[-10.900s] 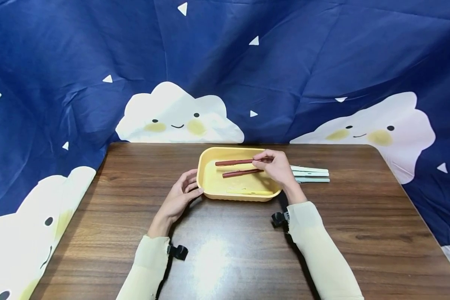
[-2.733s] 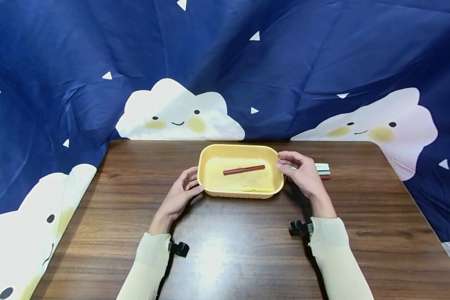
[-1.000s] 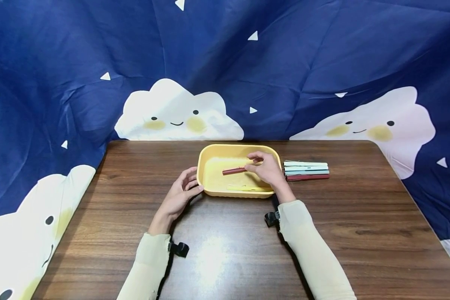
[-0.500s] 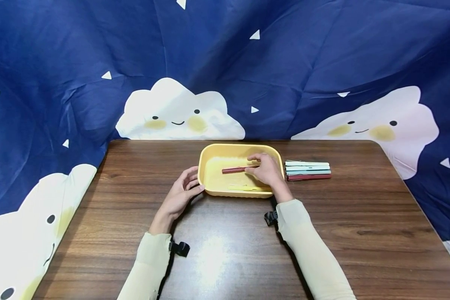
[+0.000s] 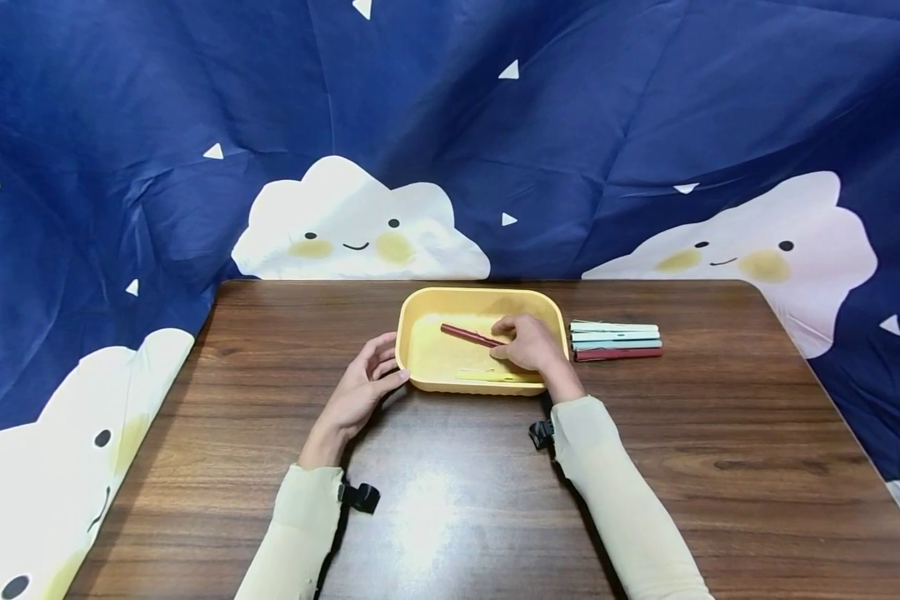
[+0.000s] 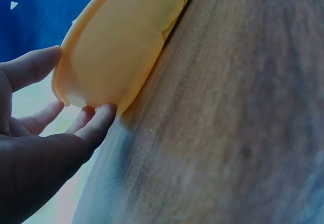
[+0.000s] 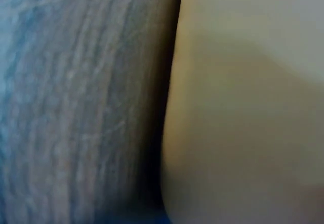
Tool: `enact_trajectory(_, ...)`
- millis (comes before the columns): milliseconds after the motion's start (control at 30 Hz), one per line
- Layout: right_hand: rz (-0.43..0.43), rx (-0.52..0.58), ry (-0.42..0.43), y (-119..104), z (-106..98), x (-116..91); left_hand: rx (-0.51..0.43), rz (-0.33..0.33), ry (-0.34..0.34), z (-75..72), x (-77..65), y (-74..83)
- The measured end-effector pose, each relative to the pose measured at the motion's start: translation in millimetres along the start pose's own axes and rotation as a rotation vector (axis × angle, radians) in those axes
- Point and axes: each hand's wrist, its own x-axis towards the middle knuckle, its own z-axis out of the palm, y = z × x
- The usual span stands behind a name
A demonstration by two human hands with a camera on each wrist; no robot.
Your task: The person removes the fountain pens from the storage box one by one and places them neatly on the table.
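In the head view, a dark red pen (image 5: 465, 335) slants inside the yellow tray (image 5: 423, 350). My right hand (image 5: 531, 343) reaches in over the tray's right side and pinches that pen near its right end, which the fingers hide. A yellow pen (image 5: 498, 377) lies along the tray's near wall. My left hand (image 5: 356, 396) holds the tray's left end. The left wrist view shows the thumb (image 6: 104, 120) and fingertips spread around that end wall. The right wrist view shows only the tray's outer wall (image 7: 233, 112) and the table, with no fingers in sight.
To the right of the tray, several capped pens lie side by side: whitish ones (image 5: 613, 328) at the back, then a light blue one (image 5: 617, 344) and a dark red one (image 5: 618, 354) nearest. The brown wooden table (image 5: 720, 467) ends at a blue cloud-patterned cloth (image 5: 555, 150).
Another dark red pen, held over the tray earlier, joined the row on the right. My right hand came back into the tray, pinched the remaining dark red pen and turned its left end away.
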Motion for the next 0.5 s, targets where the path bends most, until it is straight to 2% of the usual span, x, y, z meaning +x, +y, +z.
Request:
enact_trajectory(200,-0.020,-0.030,0.005,0.8,1.5,0.3,0.001,-0.001,0.001,0.4,-0.2,0.7)
enact_trajectory(500,-0.020,-0.002,0.022,0.7,3.4,0.0,0.000,0.002,0.002,1.0,-0.5,-0.3)
